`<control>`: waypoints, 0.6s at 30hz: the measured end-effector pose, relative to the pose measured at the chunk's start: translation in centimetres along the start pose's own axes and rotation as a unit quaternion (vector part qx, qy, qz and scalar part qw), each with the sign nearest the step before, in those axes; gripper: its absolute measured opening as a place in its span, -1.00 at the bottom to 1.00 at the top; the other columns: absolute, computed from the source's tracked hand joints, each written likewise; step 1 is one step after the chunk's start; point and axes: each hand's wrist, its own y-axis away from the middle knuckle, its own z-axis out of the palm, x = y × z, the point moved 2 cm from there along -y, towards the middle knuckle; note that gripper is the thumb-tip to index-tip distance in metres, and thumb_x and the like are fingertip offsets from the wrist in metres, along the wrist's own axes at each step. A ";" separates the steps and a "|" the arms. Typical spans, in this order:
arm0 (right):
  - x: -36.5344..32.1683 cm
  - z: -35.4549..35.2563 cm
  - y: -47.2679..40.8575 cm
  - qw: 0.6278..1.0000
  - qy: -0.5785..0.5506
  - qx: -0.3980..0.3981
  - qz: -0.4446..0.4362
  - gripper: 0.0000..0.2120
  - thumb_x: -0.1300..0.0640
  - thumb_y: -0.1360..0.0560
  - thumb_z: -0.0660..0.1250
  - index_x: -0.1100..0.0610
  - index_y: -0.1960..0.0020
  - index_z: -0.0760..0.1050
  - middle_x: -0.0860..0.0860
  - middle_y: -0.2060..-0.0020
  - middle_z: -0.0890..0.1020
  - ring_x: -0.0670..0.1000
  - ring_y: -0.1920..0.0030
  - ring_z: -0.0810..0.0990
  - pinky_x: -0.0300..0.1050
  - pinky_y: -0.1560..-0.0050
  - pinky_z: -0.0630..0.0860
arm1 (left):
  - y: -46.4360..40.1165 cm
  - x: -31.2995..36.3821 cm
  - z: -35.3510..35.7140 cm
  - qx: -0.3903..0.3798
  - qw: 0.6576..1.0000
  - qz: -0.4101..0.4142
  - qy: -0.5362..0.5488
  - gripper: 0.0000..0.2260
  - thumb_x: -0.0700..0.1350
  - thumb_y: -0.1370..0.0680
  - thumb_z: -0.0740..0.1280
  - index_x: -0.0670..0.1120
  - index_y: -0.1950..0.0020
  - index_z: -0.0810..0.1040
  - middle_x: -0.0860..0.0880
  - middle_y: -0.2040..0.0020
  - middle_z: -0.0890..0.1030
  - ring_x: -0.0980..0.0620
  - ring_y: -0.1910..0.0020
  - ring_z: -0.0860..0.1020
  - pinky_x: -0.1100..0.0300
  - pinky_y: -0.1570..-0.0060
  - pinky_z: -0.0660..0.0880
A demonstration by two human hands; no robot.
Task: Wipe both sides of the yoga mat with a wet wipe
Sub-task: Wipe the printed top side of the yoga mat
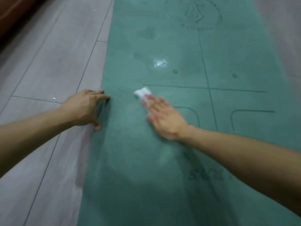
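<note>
- head view: teal yoga mat lies flat on grey plank floor, running from the near edge of the frame up to the far end; it fills the centre and right.
- mat face shows printed alignment lines, two dark dots and a round emblem near the far end; there is also some lettering near the right forearm (too blurred to read).
- white wet wipe sits bunched on the mat, left of the centre line, just under the long cross line.
- right hand lies palm down on the mat, fingers straight and close together, fingertips pressing on the near part of the wipe. the hand is motion-blurred, so exact finger contact is hard to read.
- left hand is at the mat's left edge, fingers curled over the edge with the tips on the mat face, thumb down at the edge nearer the camera. the edge looks pinched and slightly lifted there.
- bright glare patch on the mat beyond the wipe; small shiny spots on the floor left of the mat.
- dark reddish-brown object in the far left corner, cannot tell what it is.
</note>
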 end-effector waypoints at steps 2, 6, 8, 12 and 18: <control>7.3 -1.5 0.6 0.980 0.007 0.011 0.199 -0.38 -0.12 -0.72 -0.22 0.06 -0.72 -0.20 -0.02 -0.71 -0.15 -0.06 -0.69 -0.21 0.11 -0.68 -0.12 | 0.2 -0.4 0.2 -0.005 1.000 0.001 0.017 0.22 0.22 -0.06 0.75 0.11 -0.65 0.29 0.01 -0.67 0.24 -0.10 -0.56 0.36 0.03 -0.48 0.34; 4.6 -0.2 -1.3 0.943 -0.024 0.039 0.329 -0.33 -0.14 -0.71 -0.24 0.17 -0.72 -0.11 0.10 -0.71 -0.13 0.04 -0.70 -0.20 0.10 -0.68 -0.17 | 0.7 -0.6 0.2 -0.001 0.999 0.016 0.028 0.25 0.23 -0.07 0.74 0.04 -0.67 0.26 -0.01 -0.66 0.26 -0.10 -0.56 0.36 0.04 -0.52 0.29; -2.5 1.7 -2.9 0.988 -0.023 0.022 0.154 -0.34 -0.13 -0.71 -0.23 0.17 -0.72 -0.08 0.10 -0.71 -0.10 0.05 -0.70 -0.19 0.11 -0.68 -0.12 | 0.9 -0.5 0.0 0.007 0.999 0.012 0.030 0.26 0.22 -0.07 0.75 -0.03 -0.66 0.25 -0.05 -0.62 0.35 -0.11 -0.54 0.38 0.04 -0.52 0.30; -7.6 1.6 -2.2 0.977 0.021 -0.093 -0.191 -0.42 -0.09 -0.76 -0.11 0.06 -0.72 -0.12 0.02 -0.71 -0.06 -0.01 -0.70 -0.17 0.04 -0.68 -0.22 | 0.8 -0.9 0.2 0.043 0.999 0.020 -0.003 0.28 0.33 -0.05 0.71 -0.10 -0.63 0.27 -0.10 -0.58 0.40 -0.14 -0.54 0.36 -0.02 -0.55 0.28; 5.1 -2.0 -3.9 0.967 -0.010 -0.025 0.252 -0.41 -0.10 -0.74 -0.21 0.07 -0.72 -0.17 0.01 -0.71 -0.16 -0.04 -0.69 -0.22 0.07 -0.67 -0.25 | 2.8 -2.8 2.4 0.075 0.995 -0.059 0.025 0.08 0.50 -0.20 0.53 0.02 -0.57 0.29 -0.04 -0.57 0.38 -0.14 -0.52 0.36 -0.15 -0.48 0.35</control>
